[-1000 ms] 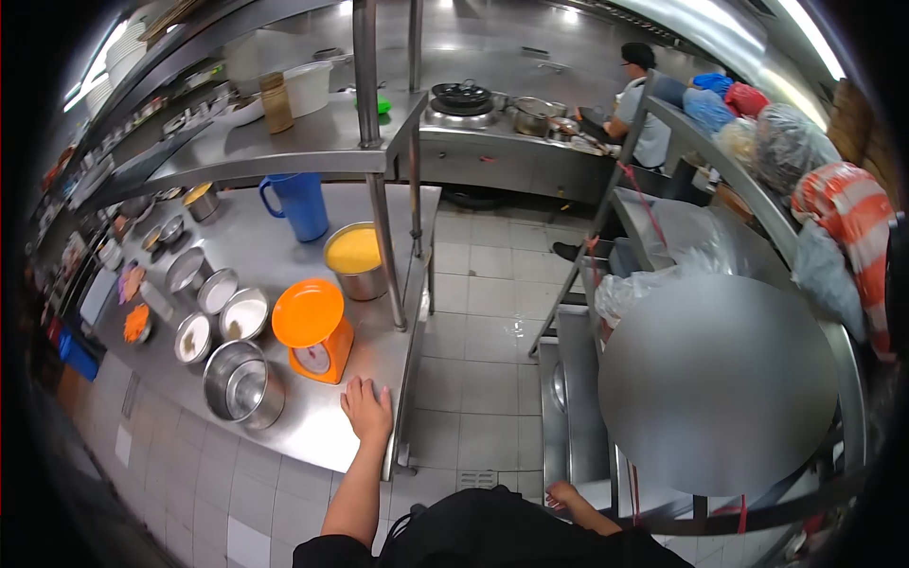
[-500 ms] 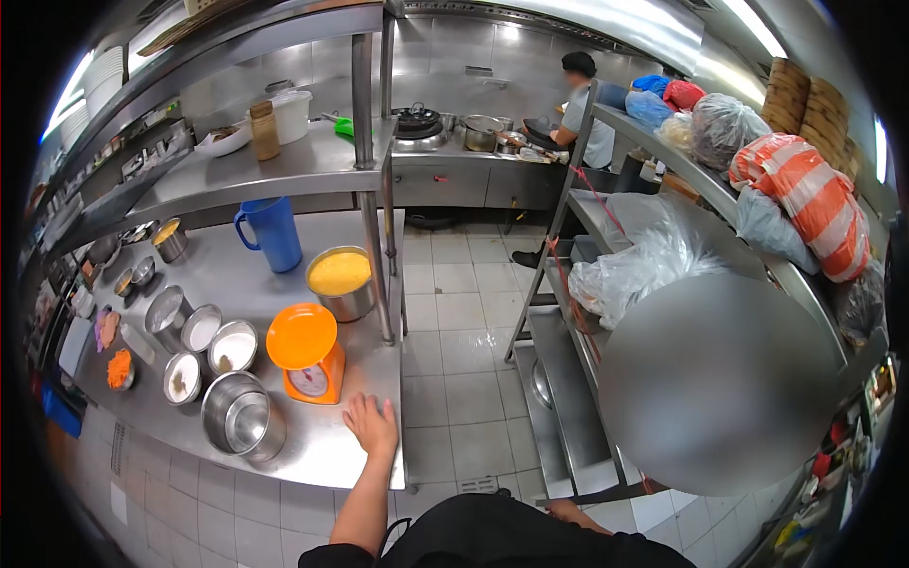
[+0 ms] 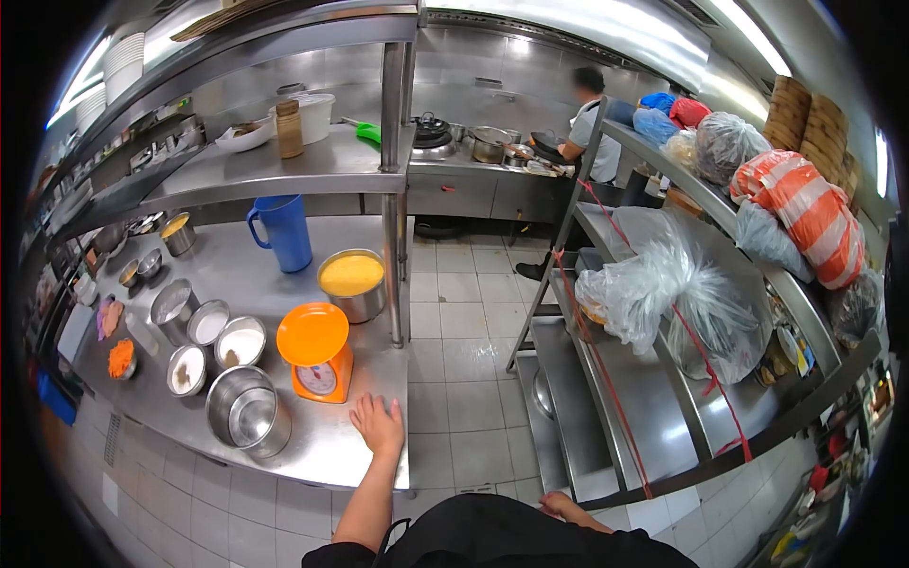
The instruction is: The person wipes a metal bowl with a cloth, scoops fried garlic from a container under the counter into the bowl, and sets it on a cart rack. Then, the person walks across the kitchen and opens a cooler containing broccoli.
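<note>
My left hand (image 3: 379, 426) lies flat on the steel table near its right edge, fingers spread, holding nothing. Just beyond it stands an orange kitchen scale (image 3: 317, 355) with an orange pan on top. Left of the scale is a deep steel pot (image 3: 248, 413). Steel bowls of white powder, such as this bowl (image 3: 240, 343), are grouped behind the pot. A pot of yellow liquid (image 3: 351, 275) and a blue pitcher (image 3: 282, 235) stand farther back. My right hand (image 3: 564, 508) is low beside the rack's bottom corner; its fingers are too small and partly hidden to read.
On the right, a metal rack (image 3: 606, 417) carries plastic bags and red string. A shelf (image 3: 331, 156) overhangs the table, holding a jar and white tub. Tiled floor (image 3: 469, 360) runs between. At the stove (image 3: 436, 151) stands a person (image 3: 592, 123).
The view has shifted slightly, so the table sits a little farther right. A grey blurred patch over the rack is gone, uncovering its shelves. My left hand stays on the table.
</note>
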The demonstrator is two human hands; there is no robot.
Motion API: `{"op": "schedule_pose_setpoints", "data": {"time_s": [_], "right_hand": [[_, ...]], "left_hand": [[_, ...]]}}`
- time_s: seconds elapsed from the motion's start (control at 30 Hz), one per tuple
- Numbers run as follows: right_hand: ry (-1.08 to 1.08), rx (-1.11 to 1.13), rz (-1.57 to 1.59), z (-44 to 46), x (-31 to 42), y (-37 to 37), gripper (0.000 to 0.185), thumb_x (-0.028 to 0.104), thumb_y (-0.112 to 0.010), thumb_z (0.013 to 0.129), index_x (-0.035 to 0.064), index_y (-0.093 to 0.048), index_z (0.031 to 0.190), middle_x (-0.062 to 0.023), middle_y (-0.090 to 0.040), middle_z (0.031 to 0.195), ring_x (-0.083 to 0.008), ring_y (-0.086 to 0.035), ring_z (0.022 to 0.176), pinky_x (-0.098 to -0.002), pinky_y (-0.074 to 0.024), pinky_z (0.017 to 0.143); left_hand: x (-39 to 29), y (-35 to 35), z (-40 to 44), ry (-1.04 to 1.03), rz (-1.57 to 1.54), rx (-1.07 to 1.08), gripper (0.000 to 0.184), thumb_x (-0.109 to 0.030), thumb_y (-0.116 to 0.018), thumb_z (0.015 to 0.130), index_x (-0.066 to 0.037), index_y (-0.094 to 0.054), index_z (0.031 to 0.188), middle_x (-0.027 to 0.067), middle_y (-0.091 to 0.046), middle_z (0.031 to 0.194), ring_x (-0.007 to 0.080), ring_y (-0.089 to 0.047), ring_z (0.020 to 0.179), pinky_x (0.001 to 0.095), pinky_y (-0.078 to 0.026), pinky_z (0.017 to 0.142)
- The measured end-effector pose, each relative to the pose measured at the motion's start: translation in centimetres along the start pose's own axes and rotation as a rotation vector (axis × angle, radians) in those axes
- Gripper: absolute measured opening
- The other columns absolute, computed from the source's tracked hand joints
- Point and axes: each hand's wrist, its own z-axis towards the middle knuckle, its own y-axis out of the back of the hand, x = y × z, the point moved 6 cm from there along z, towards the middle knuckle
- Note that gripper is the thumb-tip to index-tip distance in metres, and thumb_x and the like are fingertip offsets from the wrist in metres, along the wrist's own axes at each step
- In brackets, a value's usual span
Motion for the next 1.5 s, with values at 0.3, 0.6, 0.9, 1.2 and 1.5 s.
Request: {"op": "schedule_pose_setpoints", "data": {"time_s": [0.3,0.6,0.9,1.2,1.5], "right_hand": [[0.036,-0.007,-0.047,-1.0,-0.7,0.3,0.027,0.032,-0.053,0.092,0.008,-0.065,0.085,-0.0041,-0.065,0.078,-0.0173,-0.065,0.067,-0.0357,-0.0558,0.055],[0.045,-0.044,-0.02,-2.0,0.5,-0.2,0.026,0.029,-0.055,0.092,0.0041,-0.064,0.092,-0.0087,-0.069,0.085,-0.0191,-0.067,0.068,-0.0374,-0.0564,0.055],[0.005,-0.005,0.016,-0.6,-0.2,-0.5,0.026,0.029,-0.055,0.093,0.0042,-0.063,0.097,-0.0094,-0.069,0.088,-0.0193,-0.068,0.068,-0.0379,-0.0564,0.054],[0.031,0.009,-0.097,-1.3,0.8,-0.4,0.026,0.029,-0.055,0.094,0.0045,-0.063,0.098,-0.0092,-0.07,0.09,-0.0195,-0.068,0.068,-0.0382,-0.0563,0.054],[0.006,0.004,-0.027,0.0,-0.3,-0.7,0.026,0.03,-0.055,0.095,0.0052,-0.063,0.1,-0.0085,-0.069,0.089,-0.0193,-0.067,0.067,-0.0381,-0.0559,0.054]], "left_hand": [[0.0,-0.1,0.0,0.001,0.006,0.015,0.04,-0.034,-0.058,0.091,-0.001,-0.061,0.114,0.0185,-0.048,0.136,0.034,-0.035,0.135,0.054,-0.016,0.115],[0.1,-0.4,0.0,-0.004,0.022,0.013,0.04,-0.033,-0.058,0.091,-0.001,-0.061,0.114,0.0184,-0.049,0.136,0.0345,-0.035,0.135,0.0546,-0.017,0.115],[-0.2,-0.2,0.0,-0.023,0.021,-0.008,0.038,-0.033,-0.059,0.091,-0.001,-0.061,0.112,0.0185,-0.05,0.134,0.035,-0.037,0.134,0.0558,-0.018,0.114],[-0.1,-0.3,0.1,-0.021,0.022,-0.015,0.037,-0.033,-0.059,0.091,-0.002,-0.061,0.112,0.0182,-0.05,0.134,0.035,-0.037,0.133,0.0559,-0.018,0.114],[-0.1,-0.5,0.1,-0.007,0.021,-0.004,0.037,-0.034,-0.059,0.091,-0.003,-0.062,0.112,0.0177,-0.049,0.135,0.0345,-0.037,0.134,0.0553,-0.018,0.114]]}}
